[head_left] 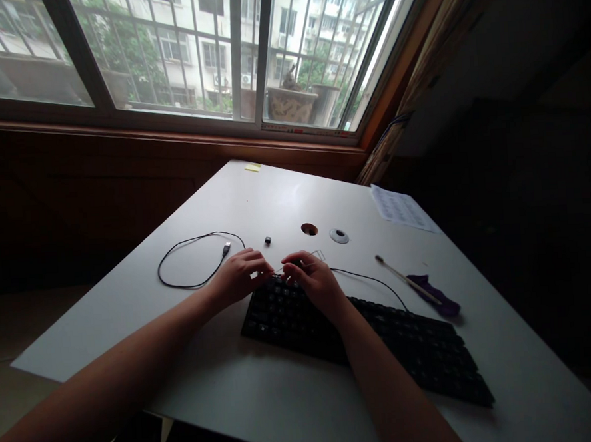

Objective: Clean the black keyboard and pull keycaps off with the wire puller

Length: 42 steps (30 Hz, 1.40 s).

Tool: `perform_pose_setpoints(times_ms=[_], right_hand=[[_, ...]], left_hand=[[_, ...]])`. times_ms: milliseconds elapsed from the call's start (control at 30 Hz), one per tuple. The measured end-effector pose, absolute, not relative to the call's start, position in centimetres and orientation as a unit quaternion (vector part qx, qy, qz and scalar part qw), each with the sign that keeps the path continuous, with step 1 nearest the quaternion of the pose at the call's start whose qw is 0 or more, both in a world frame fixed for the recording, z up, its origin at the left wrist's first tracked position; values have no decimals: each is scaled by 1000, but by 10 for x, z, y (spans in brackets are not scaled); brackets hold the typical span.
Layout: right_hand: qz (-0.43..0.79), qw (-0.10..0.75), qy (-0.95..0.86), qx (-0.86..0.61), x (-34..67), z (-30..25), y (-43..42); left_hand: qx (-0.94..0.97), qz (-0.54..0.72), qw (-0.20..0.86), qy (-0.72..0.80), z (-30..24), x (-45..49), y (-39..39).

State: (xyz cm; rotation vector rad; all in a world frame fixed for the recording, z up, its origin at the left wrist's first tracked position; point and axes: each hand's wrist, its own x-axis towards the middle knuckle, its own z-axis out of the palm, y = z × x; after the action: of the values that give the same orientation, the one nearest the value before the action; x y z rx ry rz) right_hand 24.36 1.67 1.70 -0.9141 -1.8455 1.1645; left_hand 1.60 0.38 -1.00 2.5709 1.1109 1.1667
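A black keyboard (408, 347) lies at a slant on the white table, my forearms crossing over it. My right hand (311, 277) is closed around a wire keycap puller (319, 254). One wire loop of it sticks out behind the hand, and thin wire shows by the fingertips above the keyboard's top left corner. My left hand (241, 274) meets it there, thumb and fingers pinched together at that corner; what they grip is too small to tell. A loose black keycap (267, 241) sits on the table just beyond both hands.
A black USB cable (177, 245) curls at left. Past the hands are a round table hole (309, 229) and its grey cover (339, 235). At right, a brush (404, 278) rests on a purple cloth (437, 295); a printed sheet (402, 208) lies farther back.
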Motion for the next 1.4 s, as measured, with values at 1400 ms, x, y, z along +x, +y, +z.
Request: perform_pose_setpoints(times_ms=[1400], right_hand=[[269, 327, -796, -432, 234, 21, 14]], left_hand=[[834, 340, 129, 415, -20, 24, 23]])
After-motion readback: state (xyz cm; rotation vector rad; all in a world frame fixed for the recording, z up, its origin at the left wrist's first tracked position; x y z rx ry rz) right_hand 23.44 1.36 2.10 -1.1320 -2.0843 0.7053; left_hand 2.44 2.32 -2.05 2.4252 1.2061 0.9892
